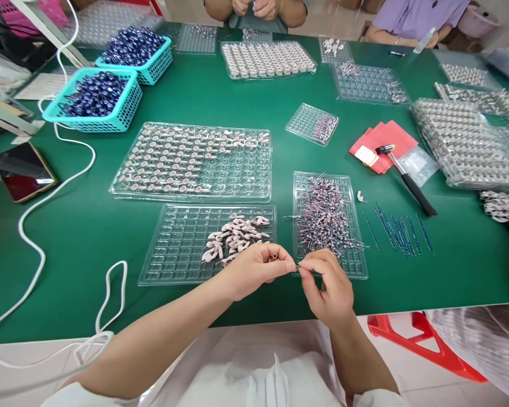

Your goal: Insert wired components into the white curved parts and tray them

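My left hand (258, 267) is closed round a small earbud shell (274, 258); its round end shows between thumb and curled fingers. My right hand (328, 285) is pinched, its fingertips meeting those of my left hand at a thin dark bit (297, 268) too small to name. Behind my left hand, a clear blister tray (173, 243) bears a heap of pale earbud shells (237, 234). Just beyond my right hand, another clear tray (360, 265) carries a tangled pile of small wired parts (324, 212).
Farther off lies a large tray (237, 175) partly filled with shells. Turquoise baskets (129, 104) hold dark blue pieces. To the right are a hammer (411, 183), red bags (401, 135), and thin blue strips (401, 234). A phone (24, 171) and white cable (38, 243) lie left. Co-workers sit opposite.
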A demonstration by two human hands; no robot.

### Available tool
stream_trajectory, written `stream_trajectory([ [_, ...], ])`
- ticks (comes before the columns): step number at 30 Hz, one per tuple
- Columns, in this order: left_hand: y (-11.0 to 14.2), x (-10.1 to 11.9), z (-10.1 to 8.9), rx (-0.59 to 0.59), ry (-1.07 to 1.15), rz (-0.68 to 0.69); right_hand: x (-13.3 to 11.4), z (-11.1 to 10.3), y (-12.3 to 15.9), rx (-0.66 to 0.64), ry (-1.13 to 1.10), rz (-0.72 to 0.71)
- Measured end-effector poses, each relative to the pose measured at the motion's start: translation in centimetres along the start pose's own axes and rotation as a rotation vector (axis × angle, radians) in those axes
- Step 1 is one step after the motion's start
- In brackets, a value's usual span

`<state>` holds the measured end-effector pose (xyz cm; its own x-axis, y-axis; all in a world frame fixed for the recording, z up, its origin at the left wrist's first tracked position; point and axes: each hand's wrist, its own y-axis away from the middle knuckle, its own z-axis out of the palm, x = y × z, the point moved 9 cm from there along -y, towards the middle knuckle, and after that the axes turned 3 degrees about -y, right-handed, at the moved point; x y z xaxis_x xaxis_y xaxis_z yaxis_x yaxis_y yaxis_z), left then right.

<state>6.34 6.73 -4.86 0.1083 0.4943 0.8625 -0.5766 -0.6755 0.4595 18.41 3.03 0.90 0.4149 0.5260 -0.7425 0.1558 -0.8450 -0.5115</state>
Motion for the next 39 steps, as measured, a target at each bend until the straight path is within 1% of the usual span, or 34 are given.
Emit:
stream_trajectory([
  [3,0.0,-0.1,0.5,-0.040,0.093,0.000,0.0,-0.1,0.1,0.019,-0.058,0.016],
  [6,0.1,0.0,0.8,-0.053,0.128,0.005,0.1,-0.2,0.1,0.034,-0.119,0.039],
  [12,0.2,0.3,0.9,-0.047,0.139,0.012,0.4,-0.7,0.4,0.068,-0.191,0.081],
  [24,0.3,0.7,0.9,-0.053,0.126,0.068,1.0,-1.0,0.5,0.109,-0.293,0.164],
  [32,0.3,1.0,0.7,-0.038,0.045,0.104,1.5,-1.4,0.7,0.144,-0.310,0.208],
  [36,0.6,1.6,0.8,-0.046,-0.026,0.131,1.7,-1.4,0.7,0.146,-0.314,0.224],
  [39,1.0,2.1,0.5,-0.015,-0.100,0.144,2.0,-1.8,0.8,0.187,-0.313,0.240],
])
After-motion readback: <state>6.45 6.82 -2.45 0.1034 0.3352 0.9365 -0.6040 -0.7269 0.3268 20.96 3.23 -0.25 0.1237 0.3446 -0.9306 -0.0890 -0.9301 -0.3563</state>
